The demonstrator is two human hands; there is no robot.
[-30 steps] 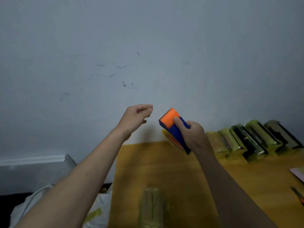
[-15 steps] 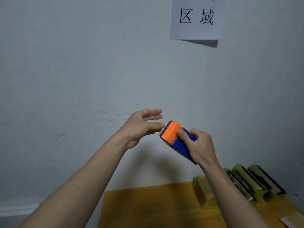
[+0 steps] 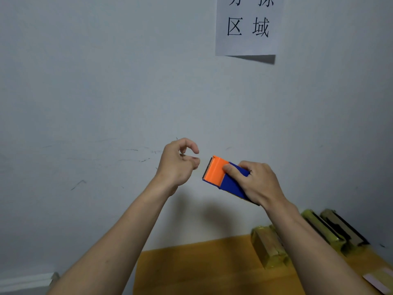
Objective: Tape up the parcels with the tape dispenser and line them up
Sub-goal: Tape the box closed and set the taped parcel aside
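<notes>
Wall (image 3: pixel 106 92) fills most of the view; a paper sign (image 3: pixel 247 26) with printed characters is stuck high on it. Table (image 3: pixel 191 271) sits at the bottom edge. Parcels (image 3: pixel 269 245) stand in a row along the table's back right, against the wall. Both forearms are raised above the table. Right hand (image 3: pixel 258 184) grips the dispenser (image 3: pixel 223 177), thumb on its orange end, toothed edge facing left. Left hand (image 3: pixel 177 165) is just beside it, not touching, fingers curled; whether it pinches tape I cannot tell.

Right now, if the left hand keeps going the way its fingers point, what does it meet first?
Probably the tape dispenser, at its orange toothed end, held up by the right hand. The left hand is apart from it; depth is unclear.
</notes>
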